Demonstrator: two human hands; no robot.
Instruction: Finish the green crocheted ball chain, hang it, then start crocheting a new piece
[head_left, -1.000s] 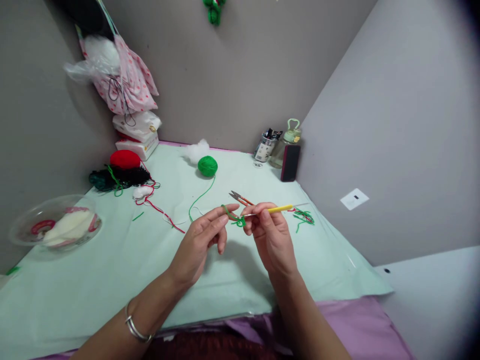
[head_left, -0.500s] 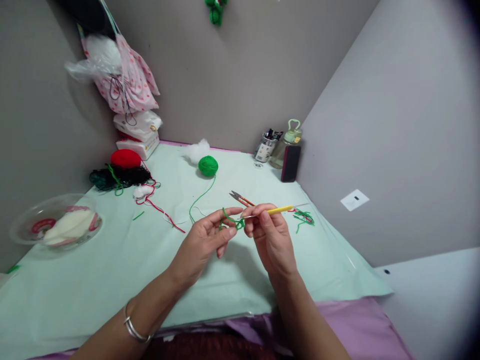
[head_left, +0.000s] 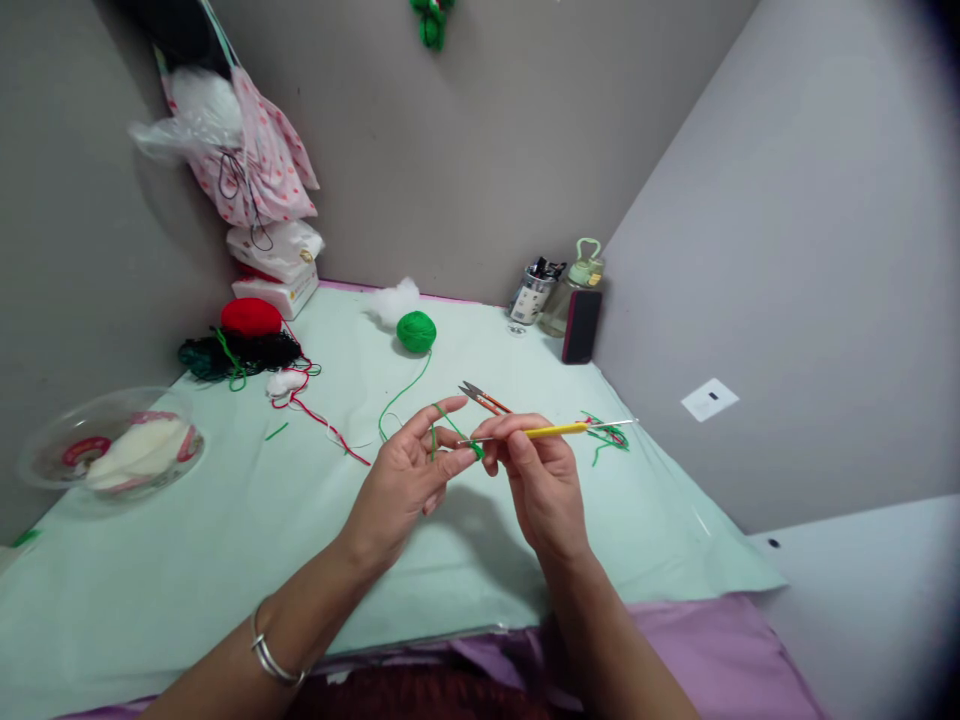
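My left hand [head_left: 409,475] pinches a small green crochet piece [head_left: 478,451] between thumb and fingers, its index finger raised with green yarn looped over it. In my right hand [head_left: 544,475] is a yellow-handled crochet hook [head_left: 559,431], held like a pen. The hook's metal tip points left and meets the green yarn at the piece. From my left hand a strand runs back to the green yarn ball [head_left: 416,332]. Just behind my hands lie thread snips [head_left: 486,398] with orange handles, partly hidden by my right hand.
Green and red yarn scraps [head_left: 606,432] lie at right, near a phone [head_left: 581,328], a bottle [head_left: 559,305] and a metal can [head_left: 531,292]. At left are a plastic bowl [head_left: 45,455], red yarn [head_left: 252,317] and black yarn [head_left: 262,355]. White stuffing [head_left: 397,302] sits at the back.
The hook has shifted slightly left at its tip and tilted flatter. My left index finger has lifted away from the piece, drawing the green yarn taut.
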